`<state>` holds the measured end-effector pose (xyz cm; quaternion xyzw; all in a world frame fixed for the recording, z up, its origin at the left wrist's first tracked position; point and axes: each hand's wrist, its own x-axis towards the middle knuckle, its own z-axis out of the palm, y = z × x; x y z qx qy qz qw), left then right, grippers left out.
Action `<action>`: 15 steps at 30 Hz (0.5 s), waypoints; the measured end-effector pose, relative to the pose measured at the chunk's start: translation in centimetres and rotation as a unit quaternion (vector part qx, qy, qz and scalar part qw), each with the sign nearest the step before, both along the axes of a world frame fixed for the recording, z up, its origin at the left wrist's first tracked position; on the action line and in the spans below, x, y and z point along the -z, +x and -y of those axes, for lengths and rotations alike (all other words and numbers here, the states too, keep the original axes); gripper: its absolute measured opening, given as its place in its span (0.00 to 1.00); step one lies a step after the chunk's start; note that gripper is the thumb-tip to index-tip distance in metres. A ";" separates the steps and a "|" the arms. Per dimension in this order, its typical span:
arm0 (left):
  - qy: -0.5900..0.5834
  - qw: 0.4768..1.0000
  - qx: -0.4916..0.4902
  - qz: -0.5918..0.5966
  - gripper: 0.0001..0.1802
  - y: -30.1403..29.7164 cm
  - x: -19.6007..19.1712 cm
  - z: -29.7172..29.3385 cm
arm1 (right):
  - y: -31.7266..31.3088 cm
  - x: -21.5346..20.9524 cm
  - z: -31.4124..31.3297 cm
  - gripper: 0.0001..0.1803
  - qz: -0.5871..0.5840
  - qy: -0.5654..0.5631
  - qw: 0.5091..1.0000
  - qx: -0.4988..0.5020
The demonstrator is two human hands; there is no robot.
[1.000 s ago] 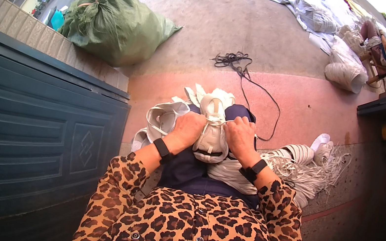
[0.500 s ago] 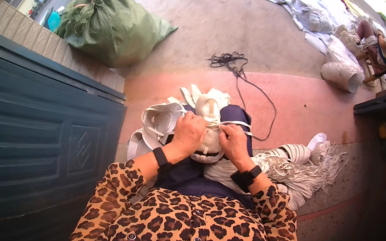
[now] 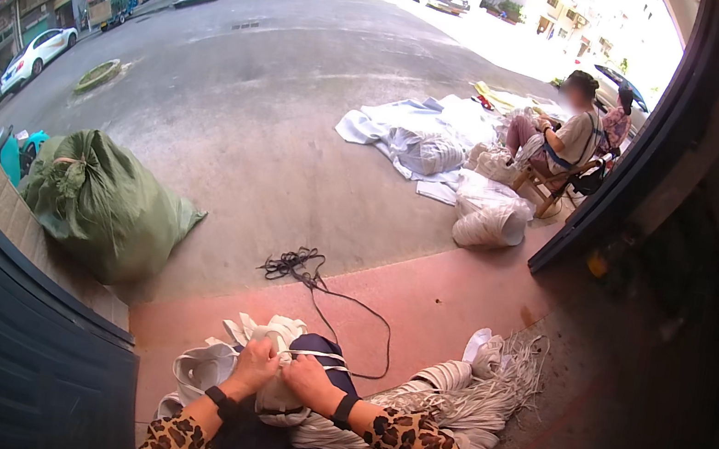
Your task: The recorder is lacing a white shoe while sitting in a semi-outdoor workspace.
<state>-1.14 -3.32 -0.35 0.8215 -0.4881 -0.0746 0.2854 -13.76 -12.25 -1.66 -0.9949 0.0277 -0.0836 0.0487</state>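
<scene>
A whitish shoe upper (image 3: 281,401) rests on my lap, mostly covered by my hands. Above it, my left hand (image 3: 255,365) is closed with its fingertips pinched on a thin white shoelace (image 3: 327,355). My right hand (image 3: 309,384) is closed as well, fingers on the lace close beside the left. A stretch of the lace runs right across my navy trouser knee. More white shoe uppers (image 3: 204,367) lie against my left leg. To my right are nested uppers (image 3: 441,378) and a thick bundle of loose white laces (image 3: 513,368).
A tangled black cord (image 3: 302,267) lies on the ground ahead. A full green sack (image 3: 106,210) stands at left by a dark blue door (image 3: 17,341). Further off at right, a seated person (image 3: 568,135) is beside white sheets (image 3: 430,124) and wrapped bundles (image 3: 491,216); another person sits behind.
The view has tilted up and turned right, showing more of the street and the seated people. My hands remain close together over the shoe upper, pinching the lace.
</scene>
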 end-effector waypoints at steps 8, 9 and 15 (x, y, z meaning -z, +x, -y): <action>-0.090 0.901 -0.057 -0.422 0.07 1.2 -0.1 -0.7 | 0.5 -1.6 -0.7 0.07 0.033 -0.068 0.997 -0.028; -0.089 0.878 -0.057 -0.466 0.06 1.3 -0.4 -0.6 | 0.4 -1.8 -0.9 0.06 0.052 -0.062 0.997 -0.013; -0.060 0.860 0.069 -0.501 0.09 2.3 -1.7 3.7 | -0.8 -9.9 2.2 0.02 0.094 0.360 0.926 0.066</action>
